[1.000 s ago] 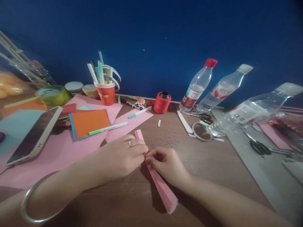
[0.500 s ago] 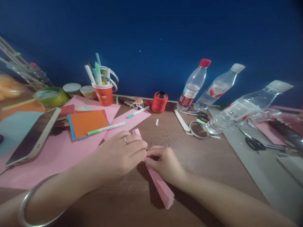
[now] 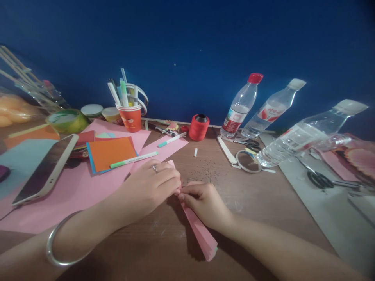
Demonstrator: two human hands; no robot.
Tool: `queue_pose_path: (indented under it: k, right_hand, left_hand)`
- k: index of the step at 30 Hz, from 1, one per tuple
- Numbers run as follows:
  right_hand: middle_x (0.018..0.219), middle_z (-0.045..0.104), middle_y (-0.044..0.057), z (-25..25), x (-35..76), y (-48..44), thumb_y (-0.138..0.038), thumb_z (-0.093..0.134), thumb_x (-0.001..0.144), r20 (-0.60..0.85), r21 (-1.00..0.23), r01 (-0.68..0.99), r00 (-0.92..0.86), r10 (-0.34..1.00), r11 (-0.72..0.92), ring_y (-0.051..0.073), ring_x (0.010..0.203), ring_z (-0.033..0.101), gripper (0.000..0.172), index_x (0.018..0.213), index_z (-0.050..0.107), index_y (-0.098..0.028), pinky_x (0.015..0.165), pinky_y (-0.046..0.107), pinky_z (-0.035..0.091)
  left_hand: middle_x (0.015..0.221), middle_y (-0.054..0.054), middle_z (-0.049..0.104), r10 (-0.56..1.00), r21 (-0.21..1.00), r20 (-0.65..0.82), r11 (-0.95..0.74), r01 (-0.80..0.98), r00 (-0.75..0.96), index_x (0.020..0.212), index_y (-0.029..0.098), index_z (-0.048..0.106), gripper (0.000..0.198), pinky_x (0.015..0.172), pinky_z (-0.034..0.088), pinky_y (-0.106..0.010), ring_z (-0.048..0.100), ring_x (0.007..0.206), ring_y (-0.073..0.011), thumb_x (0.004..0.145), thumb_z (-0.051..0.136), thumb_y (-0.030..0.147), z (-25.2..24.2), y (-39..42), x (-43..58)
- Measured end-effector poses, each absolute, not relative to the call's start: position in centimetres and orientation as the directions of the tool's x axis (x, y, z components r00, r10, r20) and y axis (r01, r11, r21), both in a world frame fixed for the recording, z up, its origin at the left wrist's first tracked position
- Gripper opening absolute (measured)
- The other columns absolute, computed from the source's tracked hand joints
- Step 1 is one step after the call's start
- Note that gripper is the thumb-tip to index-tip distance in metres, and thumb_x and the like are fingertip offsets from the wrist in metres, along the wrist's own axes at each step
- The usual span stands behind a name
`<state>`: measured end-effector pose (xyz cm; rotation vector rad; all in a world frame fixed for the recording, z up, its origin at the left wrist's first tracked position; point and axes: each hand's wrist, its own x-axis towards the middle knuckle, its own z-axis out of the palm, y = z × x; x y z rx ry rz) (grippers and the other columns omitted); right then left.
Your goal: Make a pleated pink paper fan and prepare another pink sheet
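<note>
A narrow strip of pink folded paper point(image 3: 200, 230), pleated in layers, slants across the brown table point(image 3: 146, 249). Around its middle, my left hand point(image 3: 152, 187) is closed from the far side, with curled fingers and a ring showing. My right hand point(image 3: 205, 203) pinches the same paper just below, thumb against forefinger. The two hands meet at the fingertips, which hide the paper's middle. The near end fans out slightly, with a pale green edge; the far end pokes out beyond my left fingers.
On the left lie pink sheets point(image 3: 73, 191), orange paper point(image 3: 113, 154), a green marker point(image 3: 133, 159) and a phone point(image 3: 45, 169). Behind are a red cup point(image 3: 130, 119) of pens and a red thread spool point(image 3: 199, 128). Rightward stand bottles point(image 3: 238, 107), a tape roll point(image 3: 248, 161) and scissors point(image 3: 319, 180).
My left hand's fingers have shifted slightly left and down on the folded paper, and its bracelet shows further right. The right hand stays nearly still. The whole view has shifted a little.
</note>
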<state>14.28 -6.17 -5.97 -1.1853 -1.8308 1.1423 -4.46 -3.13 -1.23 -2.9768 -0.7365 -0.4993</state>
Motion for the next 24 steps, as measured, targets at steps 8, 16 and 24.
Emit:
queue_pose_path:
  k: [8, 16, 24]
  right_hand:
    - [0.060, 0.062, -0.003, -6.06, 14.25, -6.17, -0.015, 0.053, 0.081, -0.007, -0.932, 0.347, -0.312, 0.950, 0.107, 0.009, 0.061, 0.057, 0.022, 0.062, 0.064, -0.018, 0.064, 0.019, 0.041]
    - [0.067, 0.067, -0.001, -6.04, 14.28, -6.14, -0.013, 0.058, 0.075, -0.016, -0.933, 0.346, -0.325, 0.946, 0.103, 0.010, 0.064, 0.059, 0.013, 0.072, 0.070, -0.018, 0.063, 0.019, 0.043]
    - [0.060, 0.063, -0.003, -6.17, 14.12, -6.23, -0.013, 0.053, 0.076, -0.036, -0.927, 0.368, -0.293, 0.955, 0.078, 0.009, 0.057, 0.056, 0.015, 0.067, 0.062, -0.018, 0.058, 0.019, 0.042]
  left_hand:
    - [0.084, -0.003, 0.061, 0.417, -0.056, 0.264, -0.893, 0.446, 0.870, 0.084, 0.017, 0.057, 0.019, 0.076, 0.035, -0.036, 0.053, 0.083, -0.0188, 0.090, 0.040, 0.012, -0.37, -3.17, -4.70]
    - [0.078, -0.004, 0.059, 0.446, -0.134, 0.260, -0.862, 0.489, 0.857, 0.078, 0.017, 0.057, 0.020, 0.074, 0.035, -0.038, 0.053, 0.079, -0.0210, 0.088, 0.041, 0.013, -0.85, -2.52, -5.38]
    - [0.076, -0.004, 0.058, 0.453, -0.172, 0.201, -0.856, 0.487, 0.868, 0.075, 0.017, 0.057, 0.021, 0.073, 0.035, -0.039, 0.052, 0.076, -0.0217, 0.086, 0.040, 0.013, -0.49, -2.57, -5.36]
